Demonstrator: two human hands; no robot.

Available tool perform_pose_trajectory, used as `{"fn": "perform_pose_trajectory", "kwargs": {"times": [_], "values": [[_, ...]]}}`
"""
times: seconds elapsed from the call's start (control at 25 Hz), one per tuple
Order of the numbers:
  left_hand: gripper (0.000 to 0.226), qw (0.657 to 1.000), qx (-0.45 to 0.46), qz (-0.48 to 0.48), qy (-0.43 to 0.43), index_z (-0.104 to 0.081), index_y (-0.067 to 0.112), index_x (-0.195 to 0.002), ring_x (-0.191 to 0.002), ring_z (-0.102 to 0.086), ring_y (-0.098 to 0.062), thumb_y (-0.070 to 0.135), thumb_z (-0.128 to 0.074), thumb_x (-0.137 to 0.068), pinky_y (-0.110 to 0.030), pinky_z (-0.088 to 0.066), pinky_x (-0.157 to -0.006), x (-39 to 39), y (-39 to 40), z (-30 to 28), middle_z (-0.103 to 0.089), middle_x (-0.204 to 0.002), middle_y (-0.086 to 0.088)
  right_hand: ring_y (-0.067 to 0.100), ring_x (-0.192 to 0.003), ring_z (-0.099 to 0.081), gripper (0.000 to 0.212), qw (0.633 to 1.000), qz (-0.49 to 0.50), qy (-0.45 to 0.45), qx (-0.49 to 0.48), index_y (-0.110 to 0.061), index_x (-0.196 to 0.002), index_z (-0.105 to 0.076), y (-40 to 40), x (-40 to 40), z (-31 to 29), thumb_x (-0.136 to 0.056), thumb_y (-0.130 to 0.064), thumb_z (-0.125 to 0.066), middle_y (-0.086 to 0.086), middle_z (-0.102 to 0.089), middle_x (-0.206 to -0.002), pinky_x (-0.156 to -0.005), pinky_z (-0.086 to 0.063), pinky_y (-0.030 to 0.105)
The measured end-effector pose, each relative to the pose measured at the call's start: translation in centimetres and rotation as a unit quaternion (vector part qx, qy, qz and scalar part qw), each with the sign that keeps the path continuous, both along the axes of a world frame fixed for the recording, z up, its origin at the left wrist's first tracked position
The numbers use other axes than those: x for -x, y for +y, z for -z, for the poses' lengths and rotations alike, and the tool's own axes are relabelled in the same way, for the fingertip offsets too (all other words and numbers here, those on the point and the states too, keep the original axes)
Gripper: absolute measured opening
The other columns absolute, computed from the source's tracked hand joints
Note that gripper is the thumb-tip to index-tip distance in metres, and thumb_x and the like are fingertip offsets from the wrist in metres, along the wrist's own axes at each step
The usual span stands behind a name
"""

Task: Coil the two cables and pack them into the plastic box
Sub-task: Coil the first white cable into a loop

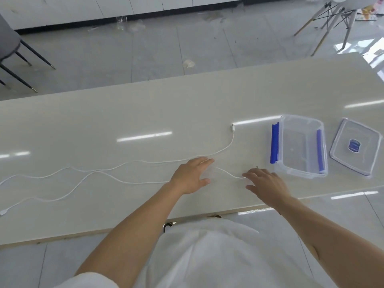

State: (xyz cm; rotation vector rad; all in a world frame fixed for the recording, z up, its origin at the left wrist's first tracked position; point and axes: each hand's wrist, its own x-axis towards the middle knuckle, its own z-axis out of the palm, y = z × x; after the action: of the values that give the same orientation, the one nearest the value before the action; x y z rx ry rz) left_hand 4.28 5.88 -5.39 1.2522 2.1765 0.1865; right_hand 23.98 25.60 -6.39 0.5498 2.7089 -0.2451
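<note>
Two thin white cables lie stretched out across the pale table. The far cable (pixel 225 149) runs from a plug near the box leftward in waves. The near cable (pixel 116 179) ends in a plug at the left edge and passes under my hands. My left hand (pixel 192 175) rests flat over both cables, fingers spread. My right hand (pixel 265 182) hovers over the near cable's right end, fingers apart, holding nothing. A clear plastic box (pixel 300 165) with blue clips stands open at the right.
The box's clear lid (pixel 340 154) with a blue label lies right of the box. The table's front edge (pixel 124 227) runs close to my body. Chairs stand on the tiled floor beyond the table.
</note>
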Motion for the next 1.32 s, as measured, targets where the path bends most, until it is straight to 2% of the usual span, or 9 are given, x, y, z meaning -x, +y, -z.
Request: {"fn": "perform_pose_trajectory", "kwargs": {"times": [0.12,0.24,0.48,0.6,0.68,0.8,0.96,1.12,1.32], "values": [[0.066,0.999,0.025,0.039,0.019,-0.019,0.033,-0.156,-0.151,-0.017,-0.015,0.041,-0.051,-0.099,-0.040,-0.026,-0.118,-0.5,0.9,0.4,-0.019,-0.165,0.005,0.019,-0.125,-0.051,0.040,0.999,-0.018,0.012,-0.030,-0.031,-0.137,-0.052,0.1,0.1,0.7,-0.097,-0.035,-0.056,-0.006,-0.054,-0.138,-0.095,-0.043,0.033],[0.052,0.999,0.029,0.029,0.013,-0.033,0.028,-0.152,-0.147,-0.026,-0.019,0.036,-0.046,-0.102,-0.040,-0.027,-0.116,-1.1,1.7,0.9,-0.034,-0.159,0.001,0.028,-0.115,-0.058,0.031,0.998,-0.023,0.044,-0.028,-0.021,-0.121,-0.065,0.2,0.3,1.1,-0.091,-0.022,-0.067,0.003,-0.064,-0.123,-0.090,-0.046,0.040],[0.023,0.998,-0.045,-0.053,0.000,-0.064,0.018,-0.113,-0.110,-0.057,-0.027,0.029,-0.047,-0.102,-0.036,-0.043,-0.089,-1.8,2.8,0.7,-0.066,-0.117,-0.002,0.032,-0.072,-0.065,0.018,0.990,-0.100,0.075,-0.070,-0.011,-0.079,-0.070,0.7,1.4,0.7,-0.069,-0.007,-0.085,0.008,-0.066,-0.078,-0.062,-0.052,0.040],[0.017,0.988,-0.070,-0.125,-0.059,-0.063,0.020,-0.101,-0.094,-0.062,-0.026,0.028,-0.048,-0.101,-0.039,-0.051,-0.081,-1.3,2.7,-0.4,-0.071,-0.103,0.002,0.027,-0.074,-0.062,0.005,0.989,-0.122,0.062,-0.053,-0.014,-0.088,-0.062,1.1,2.1,0.1,-0.089,-0.011,-0.066,0.003,-0.064,-0.080,-0.067,-0.049,0.037],[0.016,0.975,-0.104,-0.167,-0.107,-0.063,0.020,-0.096,-0.086,-0.063,-0.022,0.028,-0.050,-0.100,-0.041,-0.053,-0.081,-0.5,2.5,-1.7,-0.072,-0.094,0.005,0.025,-0.077,-0.063,0.008,0.995,-0.066,0.069,0.012,-0.018,-0.096,-0.053,1.1,2.5,-0.6,-0.100,-0.022,-0.049,-0.002,-0.064,-0.084,-0.069,-0.050,0.037],[0.016,0.949,-0.180,-0.217,-0.140,-0.065,0.018,-0.094,-0.085,-0.067,-0.016,0.026,-0.052,-0.100,-0.035,-0.054,-0.081,1.3,1.7,-4.0,-0.071,-0.085,0.007,0.012,-0.077,-0.067,0.010,0.981,0.024,0.107,0.163,-0.029,-0.102,-0.060,0.4,3.5,-3.1,-0.100,-0.025,-0.051,-0.015,-0.070,-0.088,-0.070,-0.054,0.030],[0.014,0.909,-0.284,-0.267,-0.146,-0.066,0.020,-0.092,-0.077,-0.067,-0.002,0.026,-0.056,-0.099,-0.010,-0.048,-0.071,3.4,0.5,-7.2,-0.072,-0.080,0.007,0.002,-0.078,-0.073,0.019,0.906,0.062,0.112,0.404,-0.033,-0.090,-0.072,-1.7,5.9,-7.8,-0.091,-0.016,-0.064,-0.014,-0.077,-0.081,-0.073,-0.054,0.021],[0.014,0.879,-0.331,-0.298,-0.170,-0.066,0.023,-0.090,-0.069,-0.066,-0.005,0.028,-0.056,-0.099,-0.013,-0.051,-0.069,4.4,-0.3,-9.4,-0.072,-0.079,0.008,0.014,-0.079,-0.073,0.009,0.806,0.094,0.111,0.574,-0.019,-0.089,-0.074,-4.4,9.0,-12.2,-0.085,-0.011,-0.072,0.005,-0.080,-0.086,-0.073,-0.056,0.022],[0.018,0.867,-0.322,-0.335,-0.180,-0.066,0.026,-0.087,-0.062,-0.062,-0.009,0.027,-0.054,-0.100,-0.025,-0.054,-0.067,4.5,-1.5,-9.5,-0.071,-0.075,0.009,0.030,-0.091,-0.073,0.009,0.697,0.124,0.156,0.689,-0.013,-0.091,-0.071,-7.1,11.1,-15.2,-0.084,-0.007,-0.071,0.019,-0.078,-0.094,-0.084,-0.057,0.036]]}}
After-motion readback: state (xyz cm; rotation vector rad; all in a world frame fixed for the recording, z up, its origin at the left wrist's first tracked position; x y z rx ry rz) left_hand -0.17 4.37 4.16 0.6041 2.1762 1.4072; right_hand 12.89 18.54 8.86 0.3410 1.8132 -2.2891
